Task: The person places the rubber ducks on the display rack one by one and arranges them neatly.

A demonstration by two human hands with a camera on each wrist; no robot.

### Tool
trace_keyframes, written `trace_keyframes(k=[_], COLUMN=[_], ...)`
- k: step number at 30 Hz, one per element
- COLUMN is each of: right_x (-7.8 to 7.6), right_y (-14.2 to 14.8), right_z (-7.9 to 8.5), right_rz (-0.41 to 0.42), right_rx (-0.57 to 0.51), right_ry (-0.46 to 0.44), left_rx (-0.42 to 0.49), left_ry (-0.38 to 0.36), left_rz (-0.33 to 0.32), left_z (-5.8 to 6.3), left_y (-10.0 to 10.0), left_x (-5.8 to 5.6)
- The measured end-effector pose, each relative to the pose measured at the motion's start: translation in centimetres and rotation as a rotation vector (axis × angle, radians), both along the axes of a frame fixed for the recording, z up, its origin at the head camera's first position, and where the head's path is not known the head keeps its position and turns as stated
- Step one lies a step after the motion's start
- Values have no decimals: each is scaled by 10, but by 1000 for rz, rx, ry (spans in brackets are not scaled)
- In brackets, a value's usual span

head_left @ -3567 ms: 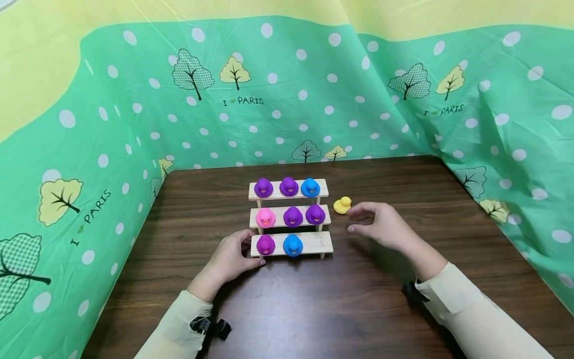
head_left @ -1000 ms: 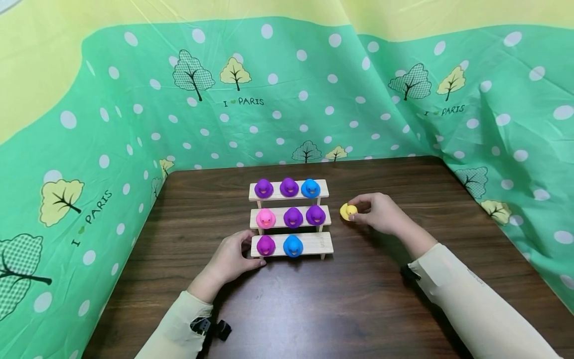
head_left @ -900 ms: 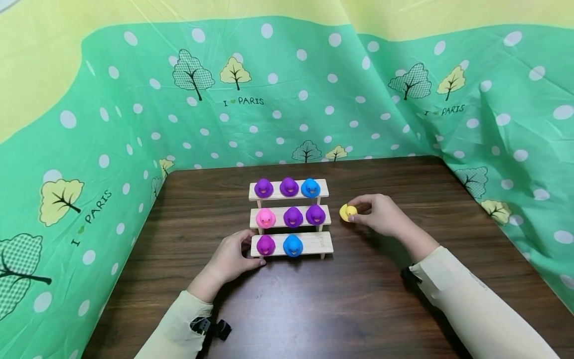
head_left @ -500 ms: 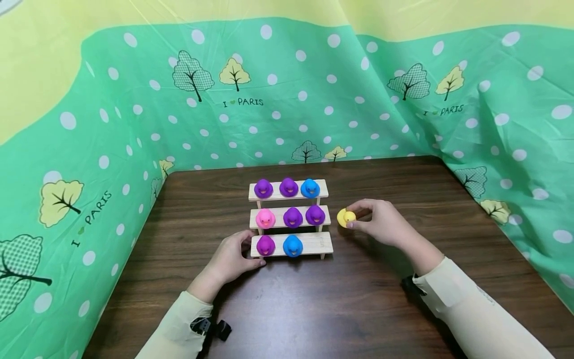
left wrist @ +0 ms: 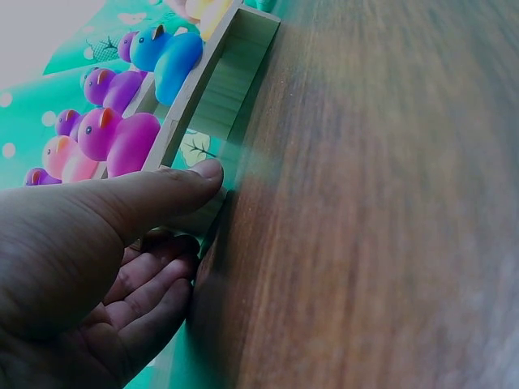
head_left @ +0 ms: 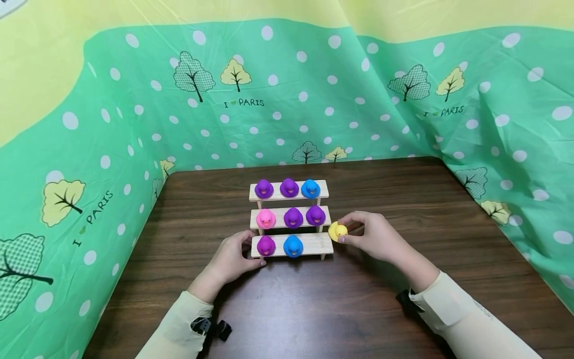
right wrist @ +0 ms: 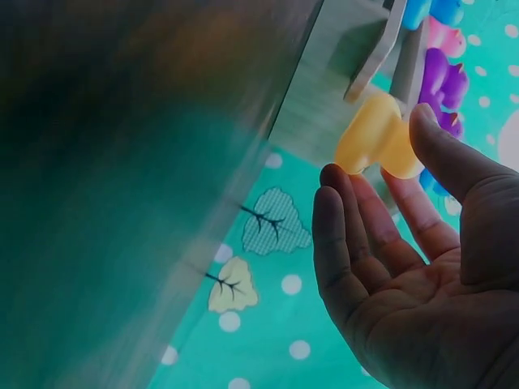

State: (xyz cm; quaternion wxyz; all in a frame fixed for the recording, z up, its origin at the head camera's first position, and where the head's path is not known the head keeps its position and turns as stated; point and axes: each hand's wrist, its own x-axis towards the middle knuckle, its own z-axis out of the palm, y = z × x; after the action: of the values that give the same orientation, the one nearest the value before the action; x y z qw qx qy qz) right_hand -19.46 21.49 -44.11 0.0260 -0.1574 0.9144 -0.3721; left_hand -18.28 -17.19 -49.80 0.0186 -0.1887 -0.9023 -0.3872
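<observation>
A small wooden tiered stand (head_left: 314, 244) stands mid-table, with rubber ducks on its three steps. On the bottom step are a magenta duck (head_left: 266, 246) and a blue duck (head_left: 293, 246), both toward the left; bare wood shows at its right end. My left hand (head_left: 232, 257) grips the left end of that step, thumb at the front and fingers behind. Between thumb and fingertips, my right hand (head_left: 376, 237) pinches a yellow rubber duck (head_left: 337, 232) right beside the step's right end. In the right wrist view the yellow duck (right wrist: 375, 134) overlaps the stand's end.
The middle step holds a pink duck (head_left: 266, 219) and two purple ducks; the top step has two purple ducks and a blue duck (head_left: 310, 189). Brown table (head_left: 296, 309) lies all around. Green patterned cloth (head_left: 305, 99) walls the back and sides.
My right hand has taken hold of the yellow duck, which lay right of the stand, and brought it toward me and left to the bottom step's end. My left hand has stayed put.
</observation>
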Motion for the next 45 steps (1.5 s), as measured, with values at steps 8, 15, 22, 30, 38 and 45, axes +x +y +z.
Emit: trace_keyframes(k=[8,15,22,30,38,45], right_x=[9,14,18,20,20,20], right_y=[-9,-17,-25,-34,-38,-39], right_z=[-4,-5,0,3,0,-2], right_rz=[23,35,49,77,91,99], right_rx=[-17,27,39,43,48,82], right_ry=[19,70,90,108,125,152], left_rx=[10,-2,-3,-8,-6,-8], left_ry=[-1,-6,-15,-14,-15,-17], left_rz=[-6,-8,-7,5,6,5], left_z=[0,-2,-1,1,1,1], left_y=[0,-1,0,1,1,1], left_x=[0,0,0,1,1,1])
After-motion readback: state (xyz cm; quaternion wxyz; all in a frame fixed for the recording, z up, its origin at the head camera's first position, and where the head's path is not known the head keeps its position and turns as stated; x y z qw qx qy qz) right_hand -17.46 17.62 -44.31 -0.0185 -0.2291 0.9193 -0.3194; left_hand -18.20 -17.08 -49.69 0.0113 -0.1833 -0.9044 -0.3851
